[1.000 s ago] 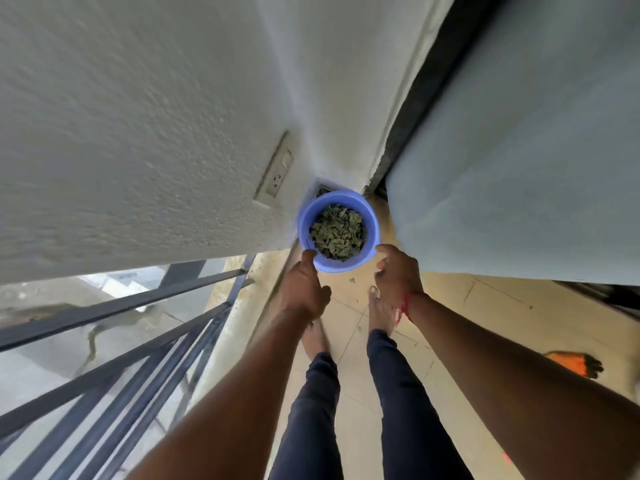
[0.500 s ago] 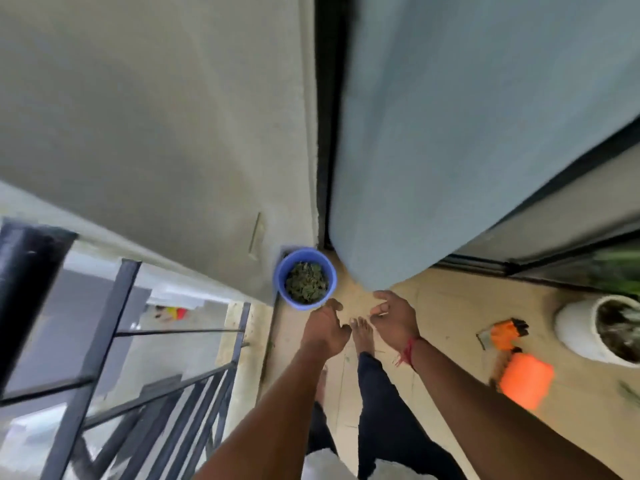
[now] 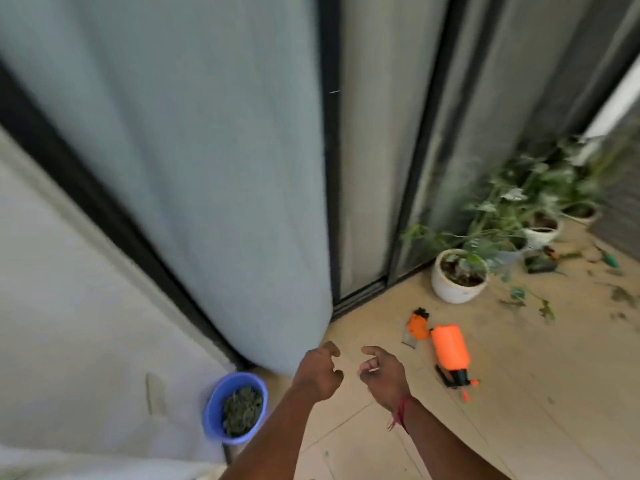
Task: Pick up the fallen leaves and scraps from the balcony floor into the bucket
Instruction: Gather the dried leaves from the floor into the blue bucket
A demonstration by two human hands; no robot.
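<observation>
The left hand (image 3: pixel 318 372) and right hand (image 3: pixel 382 374) are held empty, fingers loosely curled. The blue bucket (image 3: pixel 213 408), filled with leaves (image 3: pixel 242 408), is set at the floor's left edge. Farther off, an orange sprayer (image 3: pixel 450 351) is seen, then a white pot (image 3: pixel 450 291) of soil, and scraps (image 3: pixel 621 295).

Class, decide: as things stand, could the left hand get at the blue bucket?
Probably yes. The left hand holds nothing, and the bucket stands below it to the left, with nothing between them. The hand would have to reach down and back.
</observation>
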